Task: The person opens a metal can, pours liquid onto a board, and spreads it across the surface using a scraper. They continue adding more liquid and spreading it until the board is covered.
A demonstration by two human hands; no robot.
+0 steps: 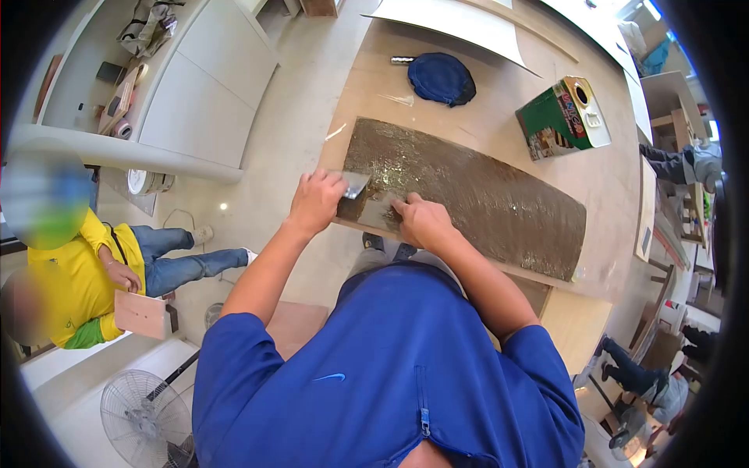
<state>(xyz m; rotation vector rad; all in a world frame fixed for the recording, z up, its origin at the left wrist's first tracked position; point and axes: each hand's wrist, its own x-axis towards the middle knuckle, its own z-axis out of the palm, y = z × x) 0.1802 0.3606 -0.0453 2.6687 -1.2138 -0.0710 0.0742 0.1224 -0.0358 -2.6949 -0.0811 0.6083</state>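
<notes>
A curved-edged brown sheet [476, 195] lies on the wooden worktable, coated with a wet, shiny, streaky layer that looks like glue. At its left end my left hand [316, 201] is closed on a shiny metal scraper [356, 185]. Just to the right, my right hand [425, 221] grips a flat grey spreader [379, 211] whose blade rests on the coated surface. The two blades are close together near the sheet's left corner. Part of each tool is hidden under my fingers.
Beyond the sheet are a round blue cloth-covered object [441, 79] and a green metal can [563, 118]. White sheet material [460, 27] lies at the far edge. On the left, a person in a yellow shirt [86, 273] holds a board; a fan [146, 417] stands below.
</notes>
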